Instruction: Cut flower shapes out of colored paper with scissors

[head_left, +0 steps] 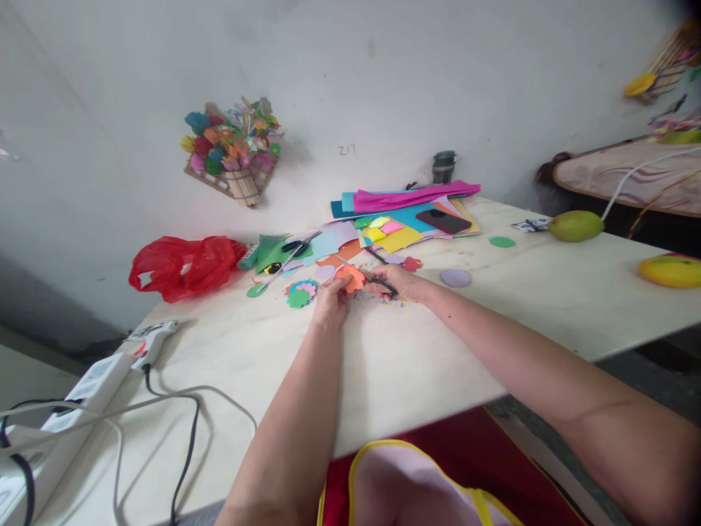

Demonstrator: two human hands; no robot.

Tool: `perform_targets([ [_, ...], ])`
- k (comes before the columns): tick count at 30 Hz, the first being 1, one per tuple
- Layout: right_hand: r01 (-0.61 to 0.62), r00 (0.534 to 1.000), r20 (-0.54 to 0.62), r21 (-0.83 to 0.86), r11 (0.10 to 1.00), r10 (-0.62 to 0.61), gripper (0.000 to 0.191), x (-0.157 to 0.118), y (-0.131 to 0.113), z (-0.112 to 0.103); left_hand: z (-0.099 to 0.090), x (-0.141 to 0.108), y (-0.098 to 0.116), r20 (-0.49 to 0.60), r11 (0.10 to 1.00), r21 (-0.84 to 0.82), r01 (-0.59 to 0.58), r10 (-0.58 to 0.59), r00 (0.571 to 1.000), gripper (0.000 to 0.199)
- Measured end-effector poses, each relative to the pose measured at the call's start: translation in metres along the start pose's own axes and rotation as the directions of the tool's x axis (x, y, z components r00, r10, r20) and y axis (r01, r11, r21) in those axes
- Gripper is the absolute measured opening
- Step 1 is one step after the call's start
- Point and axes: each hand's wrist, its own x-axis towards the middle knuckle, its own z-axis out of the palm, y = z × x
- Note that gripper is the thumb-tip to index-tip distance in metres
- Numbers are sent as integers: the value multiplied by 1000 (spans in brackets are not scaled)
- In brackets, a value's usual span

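Observation:
My left hand (331,298) pinches an orange flower-shaped paper cutout (350,277) above the table. Just to its right, my right hand (399,282) is closed round the dark handles of a pair of scissors (383,283), whose blades lie close to the orange cutout's edge. To the left of my hands sits a small pile of scalloped paper cutouts (299,296), a green one on top. A red paper cutout (412,264) lies behind my right hand, and a pale purple paper circle (456,277) is to its right. Tiny paper scraps are scattered beneath the hands.
Coloured sheets (405,237) are stacked at the back with a phone (443,220) on them. A red plastic bag (186,267) lies back left. A glue gun (156,343), power strip (93,387) and cables occupy the left edge. Mangoes (576,226) rest at the right.

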Motion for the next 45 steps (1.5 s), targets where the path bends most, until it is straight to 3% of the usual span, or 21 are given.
perform_targets([
  [6, 30, 999, -14, -34, 999, -31, 23, -9, -10, 7, 2, -2, 1, 25, 1000, 27, 6, -7, 1000, 20],
  [13, -5, 1000, 17, 56, 998, 4, 29, 0, -3, 3, 0, 0, 0, 12, 1000, 26, 13, -13, 1000, 18],
  [18, -35, 998, -44, 54, 998, 38, 23, 5, 2, 0, -3, 1, 1, -16, 1000, 4, -3, 3, 1000, 18],
  [26, -25, 995, -97, -86, 996, 17, 15, -7, -13, 8, -6, 4, 1, -61, 1000, 24, -16, 18, 998, 20],
  [34, -101, 982, -161, -24, 995, 96, 11, -10, -19, 11, -7, 5, 1, -93, 997, 58, -48, 53, 994, 23],
  [40, -31, 982, -190, -70, 997, 17, 22, -9, -17, 5, -8, 6, 2, -90, 994, 82, -67, 75, 993, 20],
  [45, 69, 978, -195, -49, 996, -77, 37, -11, -22, -5, -5, -2, 3, 40, 985, 174, -2, -5, 999, 16],
])
